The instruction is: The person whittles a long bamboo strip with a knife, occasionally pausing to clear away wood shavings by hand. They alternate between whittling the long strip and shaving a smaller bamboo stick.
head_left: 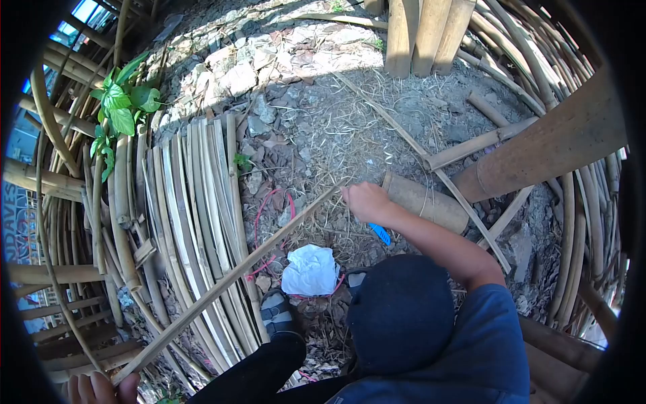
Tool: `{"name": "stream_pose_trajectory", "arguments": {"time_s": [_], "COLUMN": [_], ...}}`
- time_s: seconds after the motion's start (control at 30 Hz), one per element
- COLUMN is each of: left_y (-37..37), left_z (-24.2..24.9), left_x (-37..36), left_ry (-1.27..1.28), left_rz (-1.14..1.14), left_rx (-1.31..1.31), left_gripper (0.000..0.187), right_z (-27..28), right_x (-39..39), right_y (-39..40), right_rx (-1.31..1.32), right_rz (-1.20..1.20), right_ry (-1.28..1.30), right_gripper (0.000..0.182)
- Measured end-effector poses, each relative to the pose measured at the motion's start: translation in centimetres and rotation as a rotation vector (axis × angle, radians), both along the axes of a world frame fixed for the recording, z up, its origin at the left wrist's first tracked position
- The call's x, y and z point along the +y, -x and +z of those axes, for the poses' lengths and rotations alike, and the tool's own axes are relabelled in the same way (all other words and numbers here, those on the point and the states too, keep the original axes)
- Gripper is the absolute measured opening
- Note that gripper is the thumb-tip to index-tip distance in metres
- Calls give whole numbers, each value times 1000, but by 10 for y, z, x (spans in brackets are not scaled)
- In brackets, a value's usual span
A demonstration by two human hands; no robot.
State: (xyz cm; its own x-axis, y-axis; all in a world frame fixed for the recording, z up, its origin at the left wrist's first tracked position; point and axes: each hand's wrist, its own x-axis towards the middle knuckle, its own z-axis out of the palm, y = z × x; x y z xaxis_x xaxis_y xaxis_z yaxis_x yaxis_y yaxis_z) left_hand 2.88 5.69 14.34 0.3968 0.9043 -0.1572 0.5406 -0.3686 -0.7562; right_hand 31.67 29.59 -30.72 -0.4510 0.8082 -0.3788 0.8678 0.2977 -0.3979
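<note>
A long, narrow bamboo strip [232, 276] slants from the lower left up to the middle of the view. My left hand [101, 389], partly cut off by the bottom edge, has its fingers closed around the strip's lower end. At the upper end, my right hand [367, 200] is closed with the strip's tip at its fingers. Just below my right wrist shows a blue handle-like piece [380, 233], partly hidden by the hand and forearm. A short, thick bamboo section [431, 204] lies on the ground right beside that forearm.
Split bamboo strips [195, 202] lie in a row at left, under the held strip. A crumpled white plastic bag [311, 271] and pink string [258, 225] are near my sandaled foot [276, 313]. A thick bamboo pole [538, 138] leans in from the right, by crossed slats [464, 202].
</note>
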Motion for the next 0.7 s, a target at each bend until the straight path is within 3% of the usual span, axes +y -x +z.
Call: {"name": "stream_pose_trajectory", "arguments": {"time_s": [0.2,0.27,0.4,0.47,0.5,0.57,0.7], "left_y": [-1,8,11,11,11,10,-2], "left_z": [0,-2,-3,-5,-6,-8,11], "left_x": [-8,-12,-12,-6,-3,-1,2], "left_ry": [-1,-5,42,20,-7,-19,-47], "left_rz": [41,36,90,47,11,4,-32], "left_rx": [-13,-35,-75,-75,-76,-67,37], "left_gripper": [53,52,50,50,51,53,56], "right_z": [-18,-23,-16,-8,-10,-15,26], "right_x": [-2,-10,-27,-30,-32,-42,-62], "right_y": [12,7,-4,-9,-12,-18,-19], "right_rx": [-34,16,-63,-20,-23,73,126], "right_rz": [-51,-45,57,-123,-125,-100,-177], "right_ry": [-38,-115,-111,-40,-38,-27,35], "right_gripper": [49,34,21,20,20,38,45]}}
